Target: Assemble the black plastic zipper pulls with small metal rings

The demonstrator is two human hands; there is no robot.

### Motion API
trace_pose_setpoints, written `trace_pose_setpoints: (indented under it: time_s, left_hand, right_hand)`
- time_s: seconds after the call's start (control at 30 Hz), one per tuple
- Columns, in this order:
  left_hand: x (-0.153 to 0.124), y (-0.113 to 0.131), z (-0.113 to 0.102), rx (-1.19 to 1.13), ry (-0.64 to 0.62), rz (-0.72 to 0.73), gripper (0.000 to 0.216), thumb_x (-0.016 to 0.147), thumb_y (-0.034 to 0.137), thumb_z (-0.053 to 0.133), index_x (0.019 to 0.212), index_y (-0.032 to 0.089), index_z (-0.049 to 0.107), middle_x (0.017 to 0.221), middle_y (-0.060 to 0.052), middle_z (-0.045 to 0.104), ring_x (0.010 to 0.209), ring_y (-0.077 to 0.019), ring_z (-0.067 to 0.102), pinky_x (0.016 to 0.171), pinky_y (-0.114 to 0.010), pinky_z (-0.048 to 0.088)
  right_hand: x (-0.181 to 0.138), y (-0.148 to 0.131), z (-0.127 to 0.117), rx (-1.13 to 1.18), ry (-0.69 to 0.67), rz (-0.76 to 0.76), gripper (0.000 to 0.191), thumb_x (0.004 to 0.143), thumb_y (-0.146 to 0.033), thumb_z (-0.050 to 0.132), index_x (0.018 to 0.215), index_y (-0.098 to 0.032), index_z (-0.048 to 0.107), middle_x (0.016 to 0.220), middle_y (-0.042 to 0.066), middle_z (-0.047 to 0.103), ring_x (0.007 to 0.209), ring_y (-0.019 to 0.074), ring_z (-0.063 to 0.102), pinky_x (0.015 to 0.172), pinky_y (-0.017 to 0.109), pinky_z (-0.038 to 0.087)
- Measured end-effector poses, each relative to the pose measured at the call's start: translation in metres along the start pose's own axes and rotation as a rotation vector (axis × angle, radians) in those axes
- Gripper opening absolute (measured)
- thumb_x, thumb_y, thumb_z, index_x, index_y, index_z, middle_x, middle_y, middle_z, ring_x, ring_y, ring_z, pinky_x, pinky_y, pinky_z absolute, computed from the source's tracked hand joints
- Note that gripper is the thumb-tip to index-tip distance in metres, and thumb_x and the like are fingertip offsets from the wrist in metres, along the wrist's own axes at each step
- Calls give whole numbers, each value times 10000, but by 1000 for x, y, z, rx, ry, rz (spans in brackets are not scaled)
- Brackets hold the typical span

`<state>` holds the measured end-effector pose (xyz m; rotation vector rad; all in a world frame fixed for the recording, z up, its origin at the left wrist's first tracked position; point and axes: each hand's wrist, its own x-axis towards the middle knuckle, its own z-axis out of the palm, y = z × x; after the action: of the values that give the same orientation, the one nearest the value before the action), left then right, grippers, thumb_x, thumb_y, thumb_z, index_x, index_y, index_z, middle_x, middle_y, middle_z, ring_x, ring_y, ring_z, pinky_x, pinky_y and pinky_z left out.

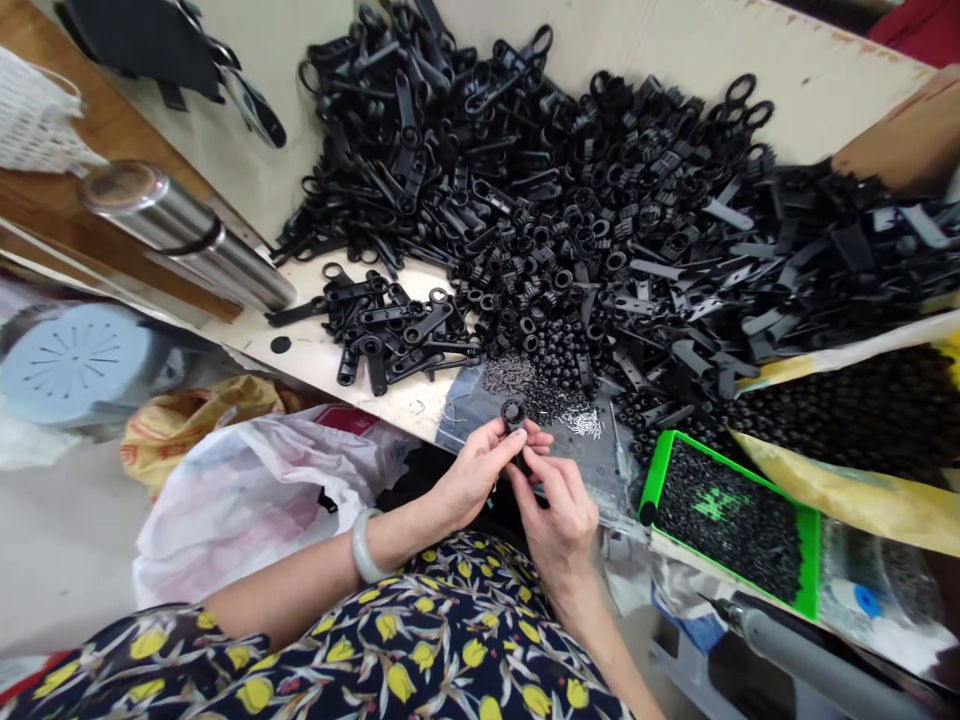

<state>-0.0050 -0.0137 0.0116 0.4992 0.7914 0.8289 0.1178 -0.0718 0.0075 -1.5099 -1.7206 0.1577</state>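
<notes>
My left hand (480,470) and my right hand (555,510) meet at the near edge of the table, fingers pinched together around a small black ring-shaped plastic part (514,413). The left hand, with a pale bangle on its wrist, grips the part from the left. The right hand's fingers close on its lower end from the right. Just beyond the hands lie a heap of small dark screws (510,375) and a few silver pins (585,420).
A big pile of black plastic levers and rings (555,200) covers the table. A green tray (808,545) with tiny black pieces sits right. A steel flask (187,235) lies left, above a white plastic bag (247,490). A grey tool handle (795,655) lies lower right.
</notes>
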Motion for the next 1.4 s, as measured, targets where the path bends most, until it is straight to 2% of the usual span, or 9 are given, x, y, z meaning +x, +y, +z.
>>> trace_pose_setpoints:
  time_s: [0.17,0.43,0.57,0.67,0.8,0.9,1.03,1.2,1.4]
  left_hand:
    - [3,-4,-1,83,11,39,334,952,452,705,1096,151,684,1108,-124,789,1034,-241,740,928,-349,548]
    - [1,15,-16,127,-74,87,291,982,452,662,1070,175,682,1078,-114,807,1085,-262,739,1031,-420,521]
    - [-11,20,-19,266,-114,111,315,1003,448,629,1145,188,735,1241,-119,769,1096,-234,699,945,-353,542]
    - [-20,23,-24,341,-65,114,345,968,449,675,1208,207,728,1309,-116,732,842,-175,691,729,-303,558]
    - [-23,32,-46,469,31,229,378,881,313,787,1237,231,695,1109,-59,763,908,-174,705,840,-297,571]
    - [-15,39,-69,758,-96,328,371,913,263,730,1279,243,667,1068,-62,766,1030,-215,702,966,-378,556]
    - [6,47,-86,1363,-250,700,298,921,139,610,1160,255,745,1304,-78,722,1304,-294,552,1147,-542,408]
    - [40,53,-56,1565,-265,920,320,953,106,549,1182,241,726,1240,-67,742,1169,-266,575,1020,-488,430]
    - [109,51,-4,1887,-222,1043,143,988,242,625,1026,197,754,1039,-117,694,1070,-309,544,871,-479,382]
  right_hand:
    - [0,3,-1,102,-34,90,274,971,-186,713,1240,-239,716,1028,64,732,902,185,720,809,310,604]
    - [-2,15,-6,594,-114,673,237,959,-454,707,968,-220,672,877,20,691,761,164,659,704,286,578]
    - [6,2,8,890,-343,690,389,953,-506,693,1239,-244,656,1034,42,730,800,182,703,721,315,611]
    - [8,-10,16,913,-367,659,292,1009,-488,618,1135,-232,683,849,3,701,652,148,671,629,276,582]
    - [5,-9,14,633,-400,424,266,1060,-398,561,929,-219,707,796,3,643,670,138,646,658,268,552]
    - [5,13,6,317,-359,128,197,1062,-298,561,1127,-215,728,967,68,670,889,189,666,807,312,570]
    - [6,50,-1,-73,-345,-104,333,1066,-256,534,1370,-194,657,1123,136,659,1015,243,624,884,372,571]
    - [-3,69,2,-290,-428,-171,337,1066,-253,539,1375,-217,667,1126,119,691,911,233,593,815,383,533]
    - [-11,66,2,-184,-380,-74,443,1071,-260,530,1512,-226,557,1154,122,687,993,243,633,878,390,547]
